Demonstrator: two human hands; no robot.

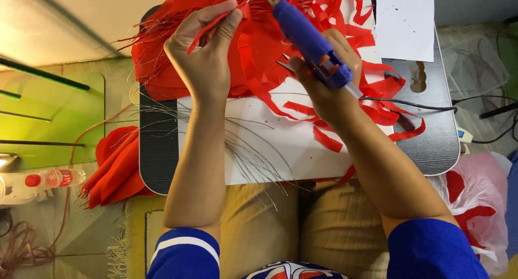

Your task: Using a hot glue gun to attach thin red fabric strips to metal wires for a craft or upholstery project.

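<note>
My left hand (204, 48) pinches a narrow red strip (208, 28) above a heap of red pieces (253, 47) at the far side of a lap tray (431, 144). My right hand (324, 77) grips a blue hot glue gun (310, 42), its metal nozzle pointing up-left toward the strip's end. The gun's black cord (410, 102) trails off to the right. Thin grey wires (253, 160) lie loose on the white sheet (291, 144) between my forearms.
Red scraps litter the white sheet. A second white sheet (404, 20) lies at the tray's far right. Folded red pieces (116, 166) and a clear bottle with a red cap (48, 179) sit on the floor at left. A plastic bag (477, 198) with red bits is at right.
</note>
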